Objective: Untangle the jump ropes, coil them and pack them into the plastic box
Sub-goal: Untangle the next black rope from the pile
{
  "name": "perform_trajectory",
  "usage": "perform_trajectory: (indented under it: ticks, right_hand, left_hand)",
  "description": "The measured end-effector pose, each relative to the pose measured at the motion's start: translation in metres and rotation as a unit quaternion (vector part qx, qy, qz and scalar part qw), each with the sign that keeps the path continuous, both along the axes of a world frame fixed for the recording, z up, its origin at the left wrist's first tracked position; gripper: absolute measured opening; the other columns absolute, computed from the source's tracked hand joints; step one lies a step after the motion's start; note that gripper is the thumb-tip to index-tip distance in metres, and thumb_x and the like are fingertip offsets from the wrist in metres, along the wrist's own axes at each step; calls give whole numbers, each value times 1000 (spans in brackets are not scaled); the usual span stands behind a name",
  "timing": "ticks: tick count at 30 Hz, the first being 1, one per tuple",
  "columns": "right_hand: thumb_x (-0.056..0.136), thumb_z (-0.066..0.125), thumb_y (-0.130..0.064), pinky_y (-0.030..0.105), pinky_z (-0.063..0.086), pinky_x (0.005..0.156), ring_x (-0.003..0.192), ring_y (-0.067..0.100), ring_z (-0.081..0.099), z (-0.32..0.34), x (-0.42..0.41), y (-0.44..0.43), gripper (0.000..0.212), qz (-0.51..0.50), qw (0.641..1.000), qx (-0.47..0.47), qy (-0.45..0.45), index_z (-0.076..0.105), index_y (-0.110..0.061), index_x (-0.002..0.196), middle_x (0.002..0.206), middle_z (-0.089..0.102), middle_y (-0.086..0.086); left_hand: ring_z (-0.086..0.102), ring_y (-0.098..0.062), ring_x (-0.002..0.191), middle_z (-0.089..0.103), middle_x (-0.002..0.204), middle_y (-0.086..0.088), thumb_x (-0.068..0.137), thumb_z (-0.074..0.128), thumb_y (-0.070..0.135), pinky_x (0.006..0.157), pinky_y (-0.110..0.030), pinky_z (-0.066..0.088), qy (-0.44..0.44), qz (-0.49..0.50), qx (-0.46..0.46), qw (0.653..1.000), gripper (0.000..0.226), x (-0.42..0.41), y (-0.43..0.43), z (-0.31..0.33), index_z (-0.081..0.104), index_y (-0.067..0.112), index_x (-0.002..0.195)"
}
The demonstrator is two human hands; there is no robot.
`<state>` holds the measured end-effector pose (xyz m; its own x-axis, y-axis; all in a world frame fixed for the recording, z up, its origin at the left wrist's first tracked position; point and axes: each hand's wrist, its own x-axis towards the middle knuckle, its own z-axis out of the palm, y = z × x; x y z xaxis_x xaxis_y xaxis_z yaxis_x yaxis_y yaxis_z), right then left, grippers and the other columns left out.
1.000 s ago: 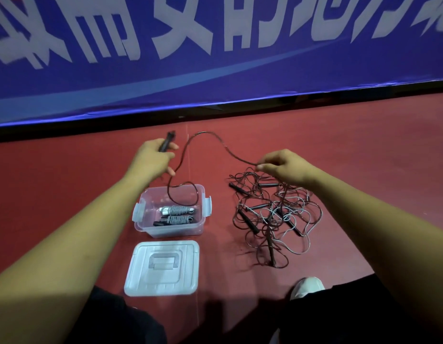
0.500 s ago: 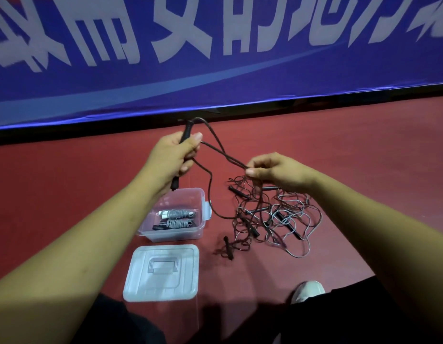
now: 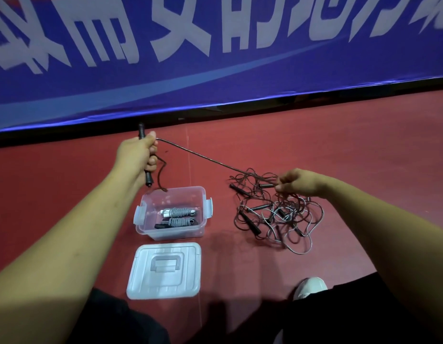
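My left hand (image 3: 137,155) grips a black jump rope handle (image 3: 141,131) upright, above the far left corner of the clear plastic box (image 3: 203,209). A dark cord (image 3: 203,157) runs taut from that hand down to the right. My right hand (image 3: 298,182) pinches the cord at the far edge of a tangled pile of jump ropes (image 3: 277,214) on the red floor. A short loop of cord hangs below my left hand to the box rim. Two coiled grey ropes (image 3: 178,217) lie inside the box.
The box's white lid (image 3: 164,270) lies flat on the floor just in front of the box. A blue banner (image 3: 215,58) stands along the far edge of the floor. My dark-clothed legs and a white shoe (image 3: 311,286) are at the bottom.
My left hand has moved left and away from my right, and my right hand has shifted right, drawing the slack cord between them into a straight taut line.
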<state>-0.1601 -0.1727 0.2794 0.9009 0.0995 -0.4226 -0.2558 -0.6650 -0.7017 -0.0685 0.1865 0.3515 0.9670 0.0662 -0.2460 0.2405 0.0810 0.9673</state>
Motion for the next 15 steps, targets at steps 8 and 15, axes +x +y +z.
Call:
perform_trajectory:
  ticks: [8,15]
  right_hand:
    - [99,56,-24,26,45,62,62,12,51,51,1,33,19,-7,989,-40,-142,69,-14,91,71,59,-2]
    - [97,60,-20,15,30,46,42,3,38,77,-5,84,18,74,978,6,-194,70,-15,83,46,45,-12]
  left_hand:
    - [53,-4,32,65,93,-6,96,60,16,30,-13,23,-30,-64,275,959,14,-11,-10,5,67,14,108]
    - [63,-11,50,69,71,-5,99,56,18,38,-17,21,-71,-308,185,931,17,-65,-60,16,69,17,111]
